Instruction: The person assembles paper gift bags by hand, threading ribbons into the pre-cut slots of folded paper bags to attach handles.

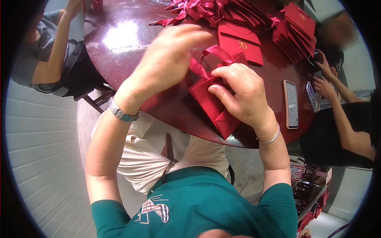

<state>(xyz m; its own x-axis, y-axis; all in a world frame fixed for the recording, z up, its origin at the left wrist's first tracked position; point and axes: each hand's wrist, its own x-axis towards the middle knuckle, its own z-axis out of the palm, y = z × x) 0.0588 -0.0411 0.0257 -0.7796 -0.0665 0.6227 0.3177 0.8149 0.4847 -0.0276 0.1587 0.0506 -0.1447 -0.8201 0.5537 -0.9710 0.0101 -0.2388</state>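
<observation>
A small red paper gift bag [212, 104] leans at the near edge of the table, its ribbon handle [218, 51] looping up from the top. My right hand [242, 93] grips the bag's upper rim and side, thumb on the near face and fingers bent over the opening. Just left of the ribbon, my left hand [168, 57] is raised and blurred by motion. Its fingers are stretched out toward the right, and no held thing shows in them; its thumb side is partly hidden.
Flat red bags [240, 41] lie beyond my hands, beside a heap of red ribbons [198, 10]. More red bags [295, 31] stand stacked at the far right. A phone [291, 104] rests near the right edge. People sit on both sides; the right one holds a phone [311, 96].
</observation>
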